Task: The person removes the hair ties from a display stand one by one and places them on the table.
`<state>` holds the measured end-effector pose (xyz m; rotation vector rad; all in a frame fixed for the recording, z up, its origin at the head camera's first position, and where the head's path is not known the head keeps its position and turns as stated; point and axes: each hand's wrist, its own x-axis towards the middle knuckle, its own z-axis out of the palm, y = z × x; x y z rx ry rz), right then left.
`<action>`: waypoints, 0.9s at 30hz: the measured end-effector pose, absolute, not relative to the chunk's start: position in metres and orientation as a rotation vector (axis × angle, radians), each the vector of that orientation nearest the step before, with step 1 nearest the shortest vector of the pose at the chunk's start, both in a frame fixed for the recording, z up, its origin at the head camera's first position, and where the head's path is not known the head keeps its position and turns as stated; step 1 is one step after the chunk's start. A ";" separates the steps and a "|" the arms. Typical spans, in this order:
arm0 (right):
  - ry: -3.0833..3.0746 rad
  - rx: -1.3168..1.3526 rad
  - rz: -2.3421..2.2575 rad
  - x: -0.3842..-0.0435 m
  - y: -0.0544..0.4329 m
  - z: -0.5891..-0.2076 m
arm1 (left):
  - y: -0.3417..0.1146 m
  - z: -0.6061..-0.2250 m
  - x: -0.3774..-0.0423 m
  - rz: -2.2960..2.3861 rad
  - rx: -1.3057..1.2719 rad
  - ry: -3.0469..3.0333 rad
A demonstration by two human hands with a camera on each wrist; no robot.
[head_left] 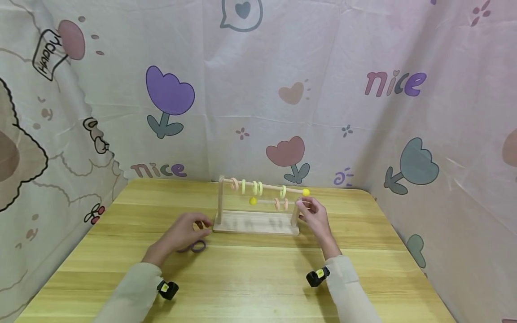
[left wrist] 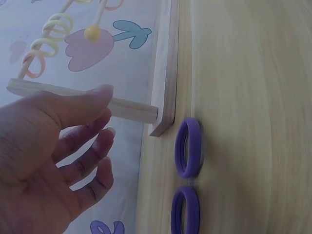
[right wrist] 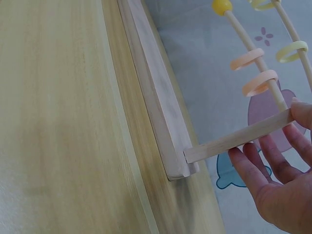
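Here's the wooden rack (head_left: 255,223), just right of centre in the frame, its base flat on the table (head_left: 250,278). Its upper rod (head_left: 271,187) runs from the left post (head_left: 220,202) to a yellow ball (head_left: 306,192) at the right end, carrying peach and yellow-green rings (head_left: 256,188). Below it, the shorter rod (right wrist: 239,31) comes off the right post (right wrist: 229,142) and carries two peach rings (right wrist: 261,84), a second yellow ball (head_left: 253,201) capping its left end. The right hand (head_left: 317,220) pinches the top of that right post, thumb on one side, fingers on the other. Over to the left, the left hand (head_left: 186,233) hangs beside the base's left end, fingers loosely bent, a gap before the thumb, nothing in its grip. Two purple rings (left wrist: 194,148) lie under and beside it, just off the base's left corner. The table's far edge runs close behind the rack, against the printed cloth (head_left: 226,89), while open tabletop stretches from the base to the bottom of the frame, between the sleeves.
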<state>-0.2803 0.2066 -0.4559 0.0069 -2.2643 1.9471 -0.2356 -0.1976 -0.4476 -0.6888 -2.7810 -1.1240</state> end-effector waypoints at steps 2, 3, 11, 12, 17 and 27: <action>-2.264 0.006 1.947 -0.281 0.207 -0.456 | -0.195 -0.448 -0.236 -1.143 -0.699 -2.769; -2.264 0.005 1.948 -0.281 0.207 -0.456 | -0.194 -0.447 -0.237 -1.152 -0.703 -2.765; -2.276 0.005 1.942 -0.282 0.208 -0.456 | -0.184 -0.447 -0.239 -1.184 -0.718 -2.763; -2.278 0.005 1.938 -0.282 0.207 -0.456 | -0.182 -0.447 -0.239 -1.188 -0.715 -2.764; -2.291 0.009 1.921 -0.283 0.208 -0.457 | -0.175 -0.444 -0.239 -1.216 -0.699 -2.769; -2.286 0.007 1.921 -0.282 0.208 -0.458 | -0.160 -0.442 -0.242 -1.256 -0.761 -2.726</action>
